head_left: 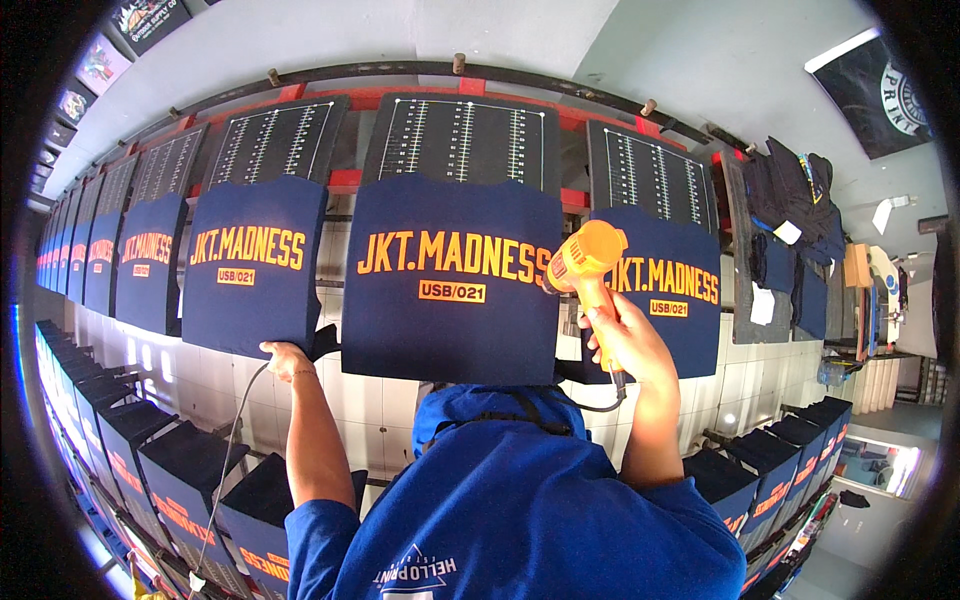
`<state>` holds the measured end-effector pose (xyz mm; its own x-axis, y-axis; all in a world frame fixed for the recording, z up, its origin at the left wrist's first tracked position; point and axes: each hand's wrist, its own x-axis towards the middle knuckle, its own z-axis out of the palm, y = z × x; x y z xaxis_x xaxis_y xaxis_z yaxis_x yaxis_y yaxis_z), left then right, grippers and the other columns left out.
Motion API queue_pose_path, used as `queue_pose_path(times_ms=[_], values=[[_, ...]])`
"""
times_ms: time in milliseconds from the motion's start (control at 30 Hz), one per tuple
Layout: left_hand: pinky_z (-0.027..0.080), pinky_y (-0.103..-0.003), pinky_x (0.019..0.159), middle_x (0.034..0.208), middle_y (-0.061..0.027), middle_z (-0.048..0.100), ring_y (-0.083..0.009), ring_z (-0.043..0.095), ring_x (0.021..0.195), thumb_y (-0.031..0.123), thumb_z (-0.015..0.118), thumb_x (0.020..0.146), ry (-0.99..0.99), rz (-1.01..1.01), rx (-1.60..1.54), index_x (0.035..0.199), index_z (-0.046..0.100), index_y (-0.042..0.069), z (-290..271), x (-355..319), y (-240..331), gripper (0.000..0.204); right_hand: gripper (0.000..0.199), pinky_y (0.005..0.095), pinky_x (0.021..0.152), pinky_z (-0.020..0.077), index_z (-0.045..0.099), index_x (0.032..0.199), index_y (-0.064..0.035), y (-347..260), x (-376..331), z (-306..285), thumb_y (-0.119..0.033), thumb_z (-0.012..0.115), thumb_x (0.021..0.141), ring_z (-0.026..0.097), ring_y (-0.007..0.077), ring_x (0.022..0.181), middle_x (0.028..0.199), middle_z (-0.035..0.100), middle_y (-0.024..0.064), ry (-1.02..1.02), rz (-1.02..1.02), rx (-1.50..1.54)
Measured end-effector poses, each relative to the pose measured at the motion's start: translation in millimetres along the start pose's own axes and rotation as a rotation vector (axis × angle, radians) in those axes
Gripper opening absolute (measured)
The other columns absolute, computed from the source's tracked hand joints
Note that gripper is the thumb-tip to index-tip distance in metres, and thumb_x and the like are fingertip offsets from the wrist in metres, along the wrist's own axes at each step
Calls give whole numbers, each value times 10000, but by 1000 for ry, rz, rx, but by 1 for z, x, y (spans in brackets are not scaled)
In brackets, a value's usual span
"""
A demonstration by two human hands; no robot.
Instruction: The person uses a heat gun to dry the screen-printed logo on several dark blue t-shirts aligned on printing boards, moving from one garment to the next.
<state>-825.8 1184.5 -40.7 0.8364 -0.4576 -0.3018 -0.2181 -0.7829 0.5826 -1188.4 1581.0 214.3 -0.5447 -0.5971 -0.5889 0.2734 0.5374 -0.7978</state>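
Observation:
My right hand [633, 340] is wrapped round the handle of a yellow heat gun [592, 250]. Its nozzle points left at the right end of the orange print on a navy shirt [450, 340]; whether it touches the cloth I cannot tell. A dark cord leaves the bottom of the handle. On the left, my left hand [288, 361] is closed on a grey power cord [236, 430], just below the hem of another printed navy shirt [250, 300]. That cord hangs toward the lower left. Both shirts lie over dark boards [460, 140] marked with white scales.
More boards with navy shirts [148, 260] run off to the left, and one shirt [665, 340] lies right of the heat gun. A second row of shirt boards [185, 480] stands nearer me. Dark garments [795, 210] are piled at the far right. A black rail [420, 68] runs behind.

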Motion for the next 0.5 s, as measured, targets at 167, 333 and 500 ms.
queue_pose_path(times_ms=[167, 333, 500], values=[[489, -461, 931, 1092, -331, 636, -419, 638, 1026, 669, 405, 879, -32, 15, -15, 1083, 624, -161, -2, 0, -1, 883, 334, 240, 559, 507, 468, 1236, -31, 0, 10, 2, -233, 553, 984, 561, 81, 664, 857, 567, 21, -39, -63, 34], [489, -458, 930, 1091, -340, 632, -422, 637, 1027, 673, 403, 880, -35, 39, -4, 1093, 619, -163, -5, -5, -1, 890, 330, 245, 562, 509, 479, 1225, -32, -3, 20, 6, -236, 559, 978, 565, 82, 670, 867, 574, 32, 20, -83, 30], [491, -461, 925, 1085, -351, 628, -429, 635, 1028, 680, 399, 879, -47, 55, -15, 1090, 618, -166, -8, -9, -1, 899, 315, 251, 549, 510, 475, 1221, -29, -12, 29, 10, -220, 550, 981, 560, 84, 651, 864, 571, 35, 37, -120, 96]])
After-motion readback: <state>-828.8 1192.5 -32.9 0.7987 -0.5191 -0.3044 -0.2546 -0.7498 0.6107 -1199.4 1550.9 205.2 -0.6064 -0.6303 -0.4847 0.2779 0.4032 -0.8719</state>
